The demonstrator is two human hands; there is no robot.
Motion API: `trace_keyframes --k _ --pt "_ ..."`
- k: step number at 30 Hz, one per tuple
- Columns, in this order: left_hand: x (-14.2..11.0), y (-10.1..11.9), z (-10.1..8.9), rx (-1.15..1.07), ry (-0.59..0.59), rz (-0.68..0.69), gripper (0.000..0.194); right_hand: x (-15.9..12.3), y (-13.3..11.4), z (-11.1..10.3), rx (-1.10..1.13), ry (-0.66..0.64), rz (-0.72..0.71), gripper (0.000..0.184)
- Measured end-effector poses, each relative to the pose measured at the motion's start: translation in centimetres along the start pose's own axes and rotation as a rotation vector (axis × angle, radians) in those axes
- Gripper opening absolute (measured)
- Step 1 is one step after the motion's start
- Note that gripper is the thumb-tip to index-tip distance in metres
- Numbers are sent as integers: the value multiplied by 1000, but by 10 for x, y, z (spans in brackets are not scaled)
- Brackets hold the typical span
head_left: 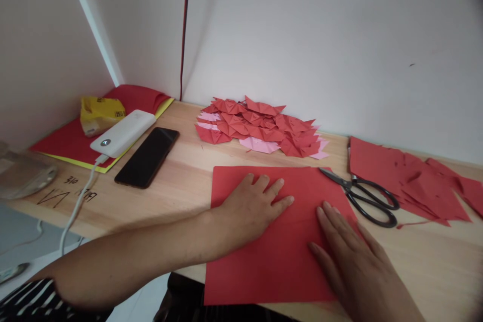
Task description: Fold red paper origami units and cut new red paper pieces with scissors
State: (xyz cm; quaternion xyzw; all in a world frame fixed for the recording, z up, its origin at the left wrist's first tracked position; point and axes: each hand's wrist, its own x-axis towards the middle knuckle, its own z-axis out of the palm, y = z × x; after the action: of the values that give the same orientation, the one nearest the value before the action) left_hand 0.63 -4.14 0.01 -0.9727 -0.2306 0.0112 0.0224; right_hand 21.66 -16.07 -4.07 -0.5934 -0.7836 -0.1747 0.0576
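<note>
A large sheet of red paper (271, 266) lies flat on the wooden table, its near edge reaching past the table's front. My left hand (249, 209) rests on the upper middle of the sheet, palm down, fingers spread. On the sheet's right side lies my right hand (347, 254), flat with its fingers stretched out. Black-handled scissors (352, 188) sit just beyond my right hand, their blade tips over the sheet's top right corner. Behind the sheet is a pile of folded red and pink paper pieces (260, 128).
Cut red paper pieces (411, 181) are heaped at the right. On the left are a black phone (148, 157), a white power bank (123, 133) with a cable (81, 201), a yellow packet (100, 113) and red and yellow sheets (62, 143). A white wall (339, 50) stands behind.
</note>
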Motion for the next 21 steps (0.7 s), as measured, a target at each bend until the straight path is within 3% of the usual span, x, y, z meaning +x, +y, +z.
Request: trace_keyframes --k 4,10,13,21 --pt "0 -1 0 -1 9 0 49 -4 4 2 7 -28 24 55" --pt "1 -2 11 26 161 -8 45 -2 7 -1 74 -8 39 53" --pt "1 -3 15 26 175 -11 45 1 15 -5 156 -20 70 47" --pt "2 -8 12 -35 187 -92 63 28 35 -8 239 -100 379 54"
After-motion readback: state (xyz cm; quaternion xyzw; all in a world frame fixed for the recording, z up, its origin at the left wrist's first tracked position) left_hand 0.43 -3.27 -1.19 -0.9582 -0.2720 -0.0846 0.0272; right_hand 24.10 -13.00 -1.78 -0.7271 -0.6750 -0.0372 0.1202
